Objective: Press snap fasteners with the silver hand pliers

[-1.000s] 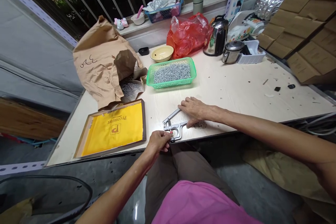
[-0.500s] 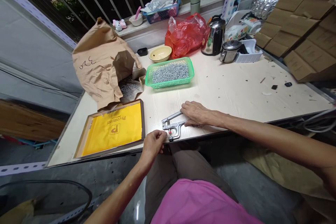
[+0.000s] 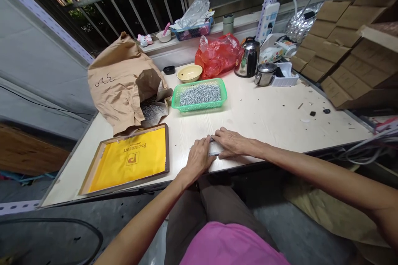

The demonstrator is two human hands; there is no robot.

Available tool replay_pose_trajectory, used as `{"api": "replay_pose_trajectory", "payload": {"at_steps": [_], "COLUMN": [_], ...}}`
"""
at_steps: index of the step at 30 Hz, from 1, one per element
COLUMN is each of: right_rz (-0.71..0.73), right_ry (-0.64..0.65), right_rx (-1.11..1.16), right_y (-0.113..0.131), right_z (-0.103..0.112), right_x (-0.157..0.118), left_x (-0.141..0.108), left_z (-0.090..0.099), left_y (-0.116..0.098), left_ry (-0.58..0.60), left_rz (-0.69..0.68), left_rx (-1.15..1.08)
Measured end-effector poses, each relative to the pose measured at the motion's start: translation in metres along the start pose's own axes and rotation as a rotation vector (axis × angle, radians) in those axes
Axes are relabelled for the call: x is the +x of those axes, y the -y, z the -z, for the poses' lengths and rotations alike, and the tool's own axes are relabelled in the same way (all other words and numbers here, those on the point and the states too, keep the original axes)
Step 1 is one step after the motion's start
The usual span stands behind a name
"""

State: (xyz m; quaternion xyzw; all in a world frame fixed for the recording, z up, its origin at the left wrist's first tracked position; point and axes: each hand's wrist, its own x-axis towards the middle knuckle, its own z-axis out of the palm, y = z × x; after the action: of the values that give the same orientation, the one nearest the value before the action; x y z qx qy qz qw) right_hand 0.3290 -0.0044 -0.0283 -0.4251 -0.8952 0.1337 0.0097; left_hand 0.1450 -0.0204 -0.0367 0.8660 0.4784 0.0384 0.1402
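My left hand (image 3: 197, 159) and my right hand (image 3: 231, 143) meet near the front edge of the white table (image 3: 264, 120). Between them lies a metal snap-fastener plier (image 3: 215, 148), mostly hidden under my fingers. Both hands are closed over it, pressing it down on the tabletop. Behind my hands stands a green plastic basket (image 3: 199, 95) full of small silver metal pieces. Similar pieces spill from a torn brown paper bag (image 3: 116, 78) at the left.
A yellow-covered board in a brown frame (image 3: 127, 161) lies to my left. At the back are a cream bowl (image 3: 189, 73), a red plastic bag (image 3: 217, 56), a steel kettle (image 3: 248, 60) and a small steel pot (image 3: 265, 74). Cardboard sheets (image 3: 342, 54) overhang the right side.
My left hand has moved from beside the plier onto it, and my right hand has closed over it, so the plier is now largely covered. The view has tilted slightly.
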Motion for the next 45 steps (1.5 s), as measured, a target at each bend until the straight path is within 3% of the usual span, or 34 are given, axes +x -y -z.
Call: {"api": "replay_pose_trajectory", "payload": {"at_steps": [10,22,29,35,40,45], "right_rz": [-0.128,-0.151,-0.168,-0.136,-0.151,-0.173], "right_ry": [0.049,-0.196,-0.248,-0.32,-0.278,-0.179], "right_rx": [-0.064,-0.012,-0.058,0.074,0.153,-0.062], "right_y": [0.022,0.021,0.027,0.024,0.009,-0.019], "right_z": [0.011,-0.049,-0.04,-0.032,-0.025,-0.018], "right_x": [-0.007,-0.016,-0.022,-0.037,-0.042,-0.015], "left_x": [0.008,0.001,-0.002,-0.02,-0.038,-0.036], "left_z": [0.016,0.009,0.006,-0.008,-0.023,-0.031], "left_y": [-0.003,-0.003,-0.001,0.004,-0.016,-0.033], "left_ry": [0.103,0.111,0.076,-0.056,-0.118,-0.046], "left_rz": [-0.03,-0.067,-0.037,-0.075,-0.221,-0.24], "left_rx": [0.151,0.137,0.13,-0.004,-0.066,-0.125]}}
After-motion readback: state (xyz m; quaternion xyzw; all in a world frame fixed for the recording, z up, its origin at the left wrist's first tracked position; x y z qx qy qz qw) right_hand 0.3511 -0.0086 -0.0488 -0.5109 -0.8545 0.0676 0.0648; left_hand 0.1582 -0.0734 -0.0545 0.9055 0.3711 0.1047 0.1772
